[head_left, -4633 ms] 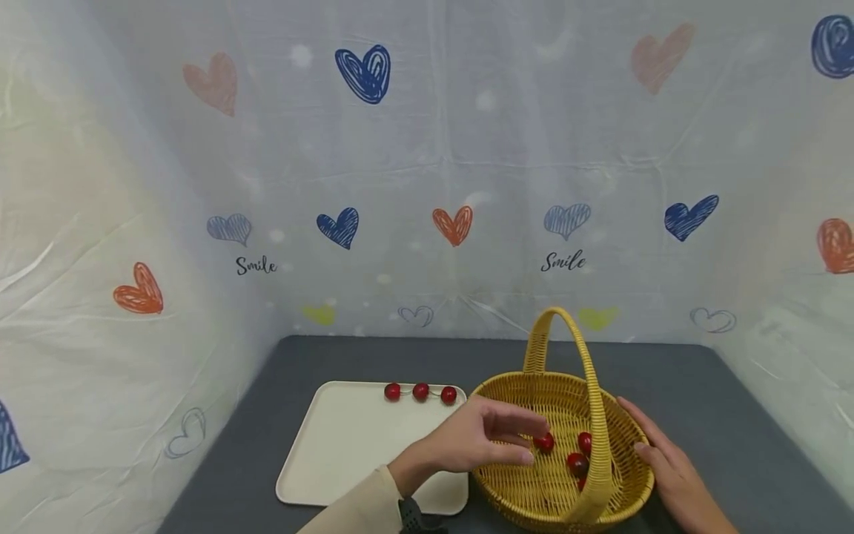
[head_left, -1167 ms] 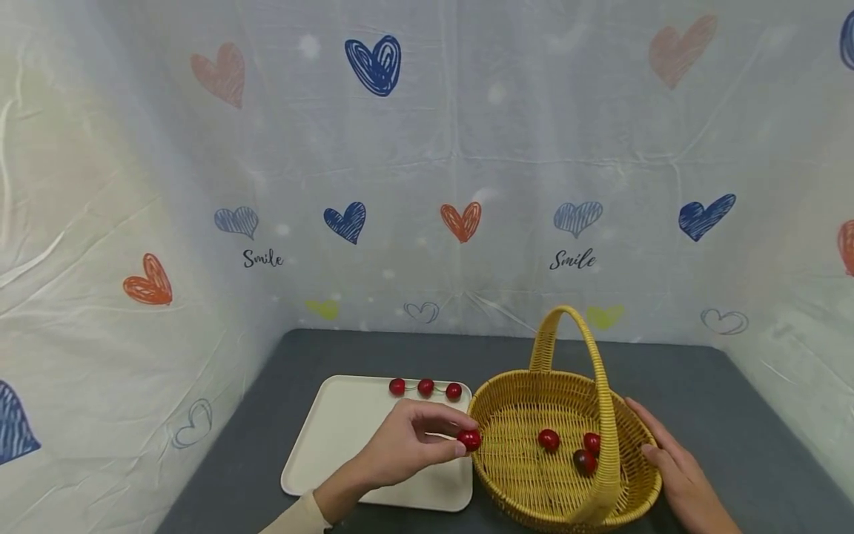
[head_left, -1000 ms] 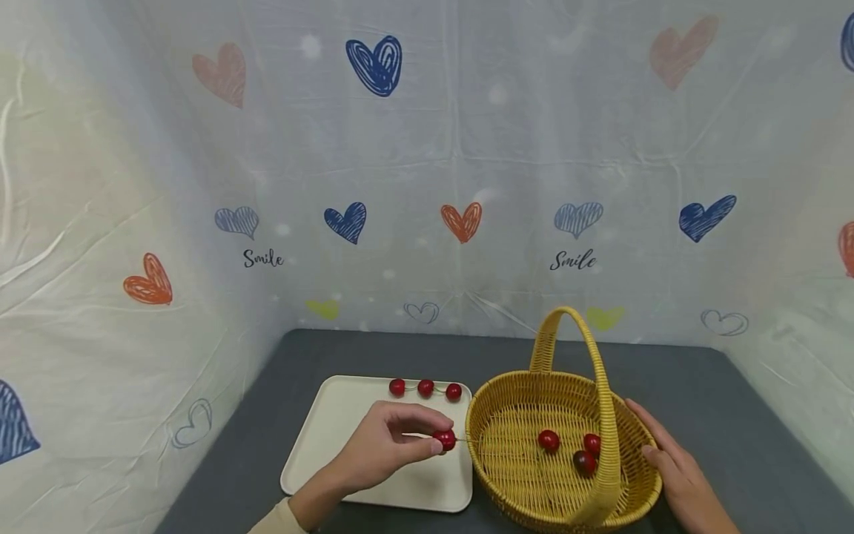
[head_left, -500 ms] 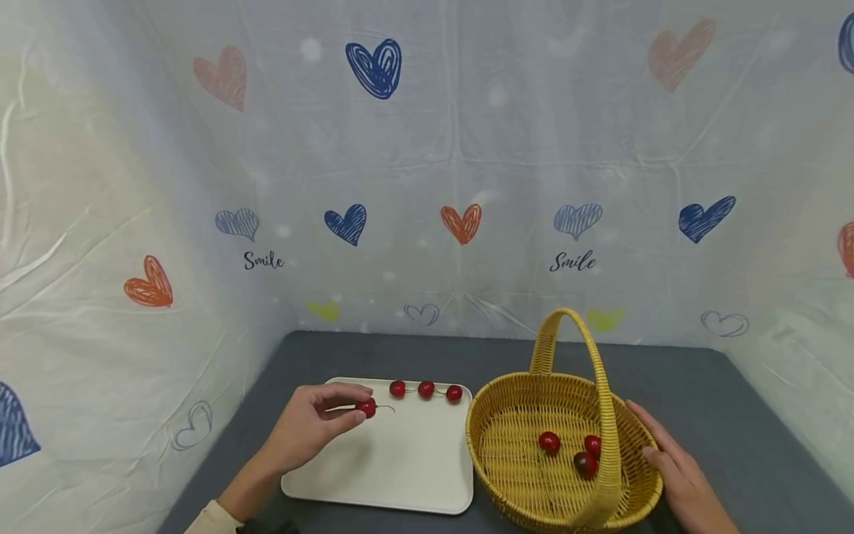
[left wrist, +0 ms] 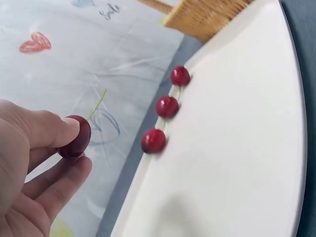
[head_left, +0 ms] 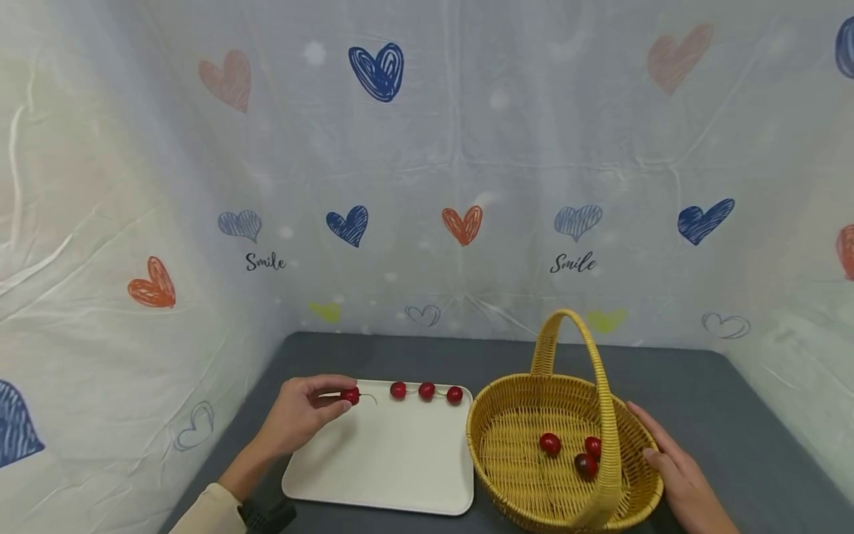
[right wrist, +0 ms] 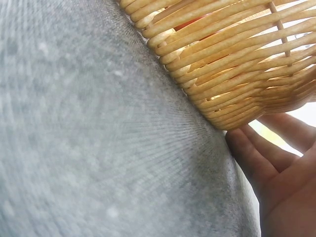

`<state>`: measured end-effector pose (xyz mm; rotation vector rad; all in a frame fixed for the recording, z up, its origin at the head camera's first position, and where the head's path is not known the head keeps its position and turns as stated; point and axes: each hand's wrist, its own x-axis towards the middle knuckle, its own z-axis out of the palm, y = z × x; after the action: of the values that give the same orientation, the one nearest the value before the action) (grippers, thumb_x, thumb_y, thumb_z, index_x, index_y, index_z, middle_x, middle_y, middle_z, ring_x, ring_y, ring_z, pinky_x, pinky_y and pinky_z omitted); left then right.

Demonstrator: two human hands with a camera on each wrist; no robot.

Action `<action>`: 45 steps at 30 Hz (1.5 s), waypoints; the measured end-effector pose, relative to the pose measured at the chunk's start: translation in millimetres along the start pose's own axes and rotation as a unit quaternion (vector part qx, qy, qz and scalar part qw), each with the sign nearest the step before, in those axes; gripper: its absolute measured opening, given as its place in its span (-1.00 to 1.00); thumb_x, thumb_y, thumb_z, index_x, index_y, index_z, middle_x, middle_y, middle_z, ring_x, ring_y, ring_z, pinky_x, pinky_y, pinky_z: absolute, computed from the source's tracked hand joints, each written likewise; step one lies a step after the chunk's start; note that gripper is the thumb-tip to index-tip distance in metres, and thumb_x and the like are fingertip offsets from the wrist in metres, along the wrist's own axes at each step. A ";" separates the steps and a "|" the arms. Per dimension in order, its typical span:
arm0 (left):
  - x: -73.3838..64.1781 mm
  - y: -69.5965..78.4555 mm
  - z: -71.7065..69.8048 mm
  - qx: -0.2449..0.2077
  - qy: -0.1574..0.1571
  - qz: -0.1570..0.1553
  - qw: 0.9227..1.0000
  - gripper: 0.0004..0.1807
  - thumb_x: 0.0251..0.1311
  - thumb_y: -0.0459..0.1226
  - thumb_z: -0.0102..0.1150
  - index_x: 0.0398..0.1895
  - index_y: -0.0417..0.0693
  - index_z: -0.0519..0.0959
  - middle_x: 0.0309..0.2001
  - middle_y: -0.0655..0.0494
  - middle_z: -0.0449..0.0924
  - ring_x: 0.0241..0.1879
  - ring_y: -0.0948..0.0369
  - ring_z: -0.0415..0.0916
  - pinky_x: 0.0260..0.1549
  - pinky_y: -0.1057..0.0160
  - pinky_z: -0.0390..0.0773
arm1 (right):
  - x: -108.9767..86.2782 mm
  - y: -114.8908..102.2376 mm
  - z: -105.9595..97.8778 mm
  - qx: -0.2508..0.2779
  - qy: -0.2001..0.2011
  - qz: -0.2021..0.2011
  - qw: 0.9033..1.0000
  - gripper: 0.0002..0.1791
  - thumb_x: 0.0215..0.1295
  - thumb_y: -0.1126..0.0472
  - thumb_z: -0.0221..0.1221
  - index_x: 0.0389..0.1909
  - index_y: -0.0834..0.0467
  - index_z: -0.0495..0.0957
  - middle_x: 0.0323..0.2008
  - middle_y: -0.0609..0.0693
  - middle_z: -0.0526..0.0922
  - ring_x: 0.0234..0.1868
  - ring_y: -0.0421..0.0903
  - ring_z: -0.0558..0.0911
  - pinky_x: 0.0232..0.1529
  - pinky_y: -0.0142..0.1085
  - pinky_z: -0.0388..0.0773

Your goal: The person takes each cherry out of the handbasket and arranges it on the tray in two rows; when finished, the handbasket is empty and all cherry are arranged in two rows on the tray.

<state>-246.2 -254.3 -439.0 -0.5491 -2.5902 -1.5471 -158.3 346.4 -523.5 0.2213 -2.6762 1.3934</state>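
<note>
My left hand (head_left: 296, 415) pinches a dark red cherry (left wrist: 79, 136) between thumb and fingertips, its thin green stem pointing away from the palm. It is over the back left corner of a cream tray (head_left: 394, 460). Along that tray's back edge lie three cherries in a row, the middle cherry (head_left: 427, 391) between two others, stems pointing sideways. To the right stands a yellow wicker basket (head_left: 507, 415) with a tall handle; a cherry (head_left: 550, 444) and two more show inside. My right hand (head_left: 680, 475) holds the basket's right side, thumb over the rim, fingers against the outer wall.
Under everything is a dark grey table (head_left: 400, 352). A pale curtain (head_left: 400, 148) printed with hearts rises behind it and on both sides. The basket stands right beside the tray's right edge, its handle (head_left: 600, 386) arching above the rim.
My left hand has left the basket with a cherry and travelled left across the tray to its back left corner. The right hand stays on the basket.
</note>
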 end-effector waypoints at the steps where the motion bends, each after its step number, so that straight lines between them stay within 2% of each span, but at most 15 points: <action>1: 1.2 -2.6 0.7 0.006 0.002 -0.003 1.000 -0.62 0.24 -0.51 0.51 0.12 -0.15 0.80 0.05 -0.10 0.84 0.00 0.04 0.86 -0.01 0.25 0.82 | 0.1 0.0 0.2 0.001 -0.001 0.001 1.000 -0.38 0.86 0.09 -0.20 0.81 -0.12 0.03 0.49 -0.66 0.07 0.30 -0.85 0.16 0.03 -0.55 0.59; 5: 6.7 -11.6 4.6 0.022 0.013 -0.008 1.000 -0.63 0.23 -0.53 0.51 0.11 -0.18 0.81 0.05 -0.09 0.84 0.03 -0.04 0.85 -0.03 0.24 0.83 | -0.2 -0.3 0.8 0.006 0.000 -0.005 1.000 -0.38 0.85 0.12 -0.20 0.80 -0.12 0.04 0.50 -0.66 0.07 0.31 -0.86 0.15 0.05 -0.62 0.54; 11: 18.1 -22.0 12.1 0.047 0.028 0.004 0.999 -0.63 0.22 -0.52 0.53 0.09 -0.15 0.82 0.05 -0.10 0.85 0.06 -0.09 0.83 -0.01 0.22 0.83 | -0.9 -0.8 0.8 0.009 0.006 -0.020 1.000 -0.38 0.85 0.16 -0.20 0.80 -0.07 0.05 0.51 -0.69 0.08 0.33 -0.87 0.14 0.07 -0.73 0.44; 18: 34.0 -34.7 18.9 0.068 0.027 -0.021 0.997 -0.65 0.22 -0.50 0.55 0.04 -0.03 0.84 0.04 -0.02 0.84 0.06 -0.04 0.82 0.00 0.21 0.83 | -0.6 -0.9 0.8 0.022 -0.002 -0.008 1.000 -0.38 0.85 0.14 -0.21 0.81 -0.09 0.03 0.50 -0.65 0.08 0.32 -0.83 0.19 0.05 -0.57 0.59; 23: 42.3 -43.4 23.9 0.074 0.020 -0.034 0.997 -0.68 0.22 -0.52 0.53 0.00 -0.07 0.84 0.02 -0.05 0.84 0.03 -0.01 0.83 -0.01 0.17 0.84 | -0.4 -1.9 0.5 0.012 -0.001 -0.002 1.000 -0.38 0.86 0.11 -0.21 0.80 -0.12 0.04 0.53 -0.58 0.08 0.32 -0.85 0.17 0.07 -0.60 0.56; 32: 52.7 -56.8 32.9 0.124 0.023 -0.048 0.991 -0.70 0.19 -0.53 0.54 -0.06 -0.06 0.87 -0.04 0.00 0.86 -0.04 0.06 0.84 -0.06 0.14 0.85 | -0.6 -3.9 1.3 0.024 0.003 -0.010 1.000 -0.39 0.86 0.12 -0.22 0.81 -0.06 0.03 0.52 -0.57 0.09 0.32 -0.83 0.20 0.05 -0.55 0.61; 38: 54.4 -60.3 36.2 0.158 0.014 -0.031 0.987 -0.72 0.18 -0.51 0.55 -0.11 -0.01 0.87 -0.10 0.08 0.87 -0.11 0.15 0.82 -0.12 0.17 0.85 | -2.4 -4.6 1.6 0.026 0.008 -0.023 0.999 -0.39 0.85 0.14 -0.20 0.80 -0.04 0.05 0.50 -0.65 0.11 0.33 -0.80 0.24 0.04 -0.53 0.62; 45: 53.5 -61.9 35.8 0.167 0.017 -0.006 0.986 -0.68 0.20 -0.51 0.55 0.00 -0.07 0.85 -0.04 0.01 0.87 -0.07 0.09 0.83 -0.11 0.14 0.86 | -2.7 -4.9 1.0 0.017 0.012 -0.023 1.000 -0.39 0.86 0.12 -0.20 0.80 -0.10 0.04 0.50 -0.68 0.08 0.33 -0.82 0.20 0.03 -0.52 0.63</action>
<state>-313.0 -235.7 -495.3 -0.4693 -2.7438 -1.0766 -154.8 343.0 -520.6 0.2673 -2.6130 1.4201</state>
